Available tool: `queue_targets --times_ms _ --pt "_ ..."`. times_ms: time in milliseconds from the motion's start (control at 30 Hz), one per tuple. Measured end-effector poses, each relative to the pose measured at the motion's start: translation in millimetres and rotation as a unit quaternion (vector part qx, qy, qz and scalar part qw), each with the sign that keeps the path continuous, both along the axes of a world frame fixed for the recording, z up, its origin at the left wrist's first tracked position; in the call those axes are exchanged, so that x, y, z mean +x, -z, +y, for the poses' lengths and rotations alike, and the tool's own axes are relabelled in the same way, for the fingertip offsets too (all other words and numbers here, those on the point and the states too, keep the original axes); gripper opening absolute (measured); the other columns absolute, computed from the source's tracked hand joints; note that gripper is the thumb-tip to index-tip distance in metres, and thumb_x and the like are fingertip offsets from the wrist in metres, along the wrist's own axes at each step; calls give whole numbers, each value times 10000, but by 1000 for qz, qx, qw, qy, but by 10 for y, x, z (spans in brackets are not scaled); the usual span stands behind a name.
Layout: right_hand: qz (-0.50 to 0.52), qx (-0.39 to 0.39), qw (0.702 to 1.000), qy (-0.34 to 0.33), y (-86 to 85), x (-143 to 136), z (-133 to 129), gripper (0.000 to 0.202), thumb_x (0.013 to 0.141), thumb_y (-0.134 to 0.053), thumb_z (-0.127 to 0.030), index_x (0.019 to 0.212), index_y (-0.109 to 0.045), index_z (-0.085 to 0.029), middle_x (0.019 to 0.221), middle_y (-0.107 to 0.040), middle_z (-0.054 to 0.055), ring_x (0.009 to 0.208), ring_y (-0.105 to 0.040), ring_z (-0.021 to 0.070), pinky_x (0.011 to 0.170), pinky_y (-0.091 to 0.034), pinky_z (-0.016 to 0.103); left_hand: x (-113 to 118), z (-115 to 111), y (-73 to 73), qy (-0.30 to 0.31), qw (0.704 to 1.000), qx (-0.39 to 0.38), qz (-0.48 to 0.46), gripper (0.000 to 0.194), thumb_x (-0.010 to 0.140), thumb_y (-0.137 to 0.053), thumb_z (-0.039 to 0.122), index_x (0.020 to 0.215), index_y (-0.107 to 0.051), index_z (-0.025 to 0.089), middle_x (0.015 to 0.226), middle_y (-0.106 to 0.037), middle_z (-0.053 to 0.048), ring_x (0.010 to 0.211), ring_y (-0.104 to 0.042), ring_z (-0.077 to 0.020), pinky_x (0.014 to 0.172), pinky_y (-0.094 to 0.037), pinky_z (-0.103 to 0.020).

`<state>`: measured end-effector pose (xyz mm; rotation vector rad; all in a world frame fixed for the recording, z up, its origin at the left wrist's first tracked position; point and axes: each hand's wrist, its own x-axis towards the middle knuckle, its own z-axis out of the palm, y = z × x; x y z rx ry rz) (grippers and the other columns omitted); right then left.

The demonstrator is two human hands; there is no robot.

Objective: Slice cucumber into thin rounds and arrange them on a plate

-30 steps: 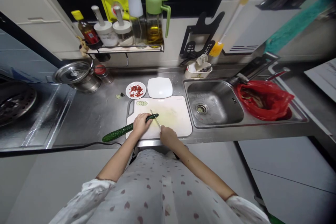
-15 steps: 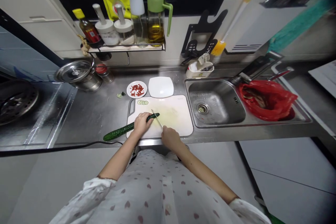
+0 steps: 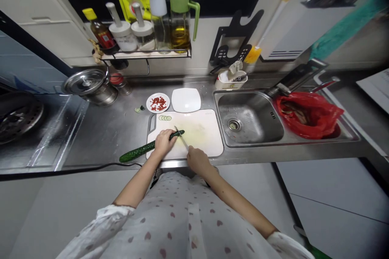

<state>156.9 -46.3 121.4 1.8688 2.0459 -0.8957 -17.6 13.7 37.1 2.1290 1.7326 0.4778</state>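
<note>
A long green cucumber (image 3: 137,153) lies slantwise over the left edge of the white cutting board (image 3: 204,137). My left hand (image 3: 164,142) is closed over it near its right end. In my right hand (image 3: 198,160) is the handle of a knife (image 3: 183,141), whose blade crosses the cucumber near that end, to the right of my left fingers. Several thin cucumber slices (image 3: 165,117) overlap in a row at the board's upper left. Whether the blade has entered the cucumber, I cannot tell.
Behind the board stand a plate of chopped red pieces (image 3: 158,102) and a white square plate (image 3: 186,100). Cucumber scraps (image 3: 138,109) lie to the left. The sink (image 3: 252,123) is at right, with a red plastic bag (image 3: 310,115) beyond it. A lidded pot (image 3: 89,87) stands at left.
The knife blade has tilted slightly over the cucumber, showing more of its flat side. Both hands and the cucumber stay in practically the same place.
</note>
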Motion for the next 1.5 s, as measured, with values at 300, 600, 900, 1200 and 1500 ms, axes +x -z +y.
queue_targets --times_ms 300,600,900,1200,1500 --pt "-2 -17 1000 -1 -6 -3 5 231 909 -350 -145 1055 -528 -129 935 -663 154 893 -638 235 698 -415 291 11 -3 -42 -2 1000 -14 1 260 859 -513 400 1034 -612 235 1008 -657 -56 985 -563 -230 857 -434 -348" --pt "8 4 1000 1 113 -101 108 220 906 -358 -132 1055 -520 -130 950 -654 150 922 -631 223 724 -428 284 12 -2 -40 -2 1000 -29 10 257 860 -512 384 1045 -608 234 1024 -650 -64 1008 -552 -232 878 -427 -352" --pt "2 -4 1000 9 119 -135 145 243 865 -366 -95 1038 -533 -130 937 -657 146 911 -637 230 717 -443 292 20 -15 -50 -3 1000 -23 18 265 865 -505 396 1045 -606 230 1012 -650 -63 991 -552 -232 854 -426 -347" --pt "3 0 1000 7 219 -103 83 204 878 -382 -98 1015 -526 -142 932 -656 139 906 -641 222 709 -441 282 12 -9 -35 -2 1000 -25 14 263 868 -499 395 1050 -606 237 1032 -651 -63 1007 -551 -234 865 -427 -352" --pt "1 2 1000 7 388 -159 208 212 860 -399 -105 1016 -535 -150 962 -658 129 902 -644 217 698 -455 276 3 -5 -16 -2 1000 -25 17 267 861 -507 392 1058 -610 246 1041 -653 -58 1012 -550 -236 858 -430 -352"
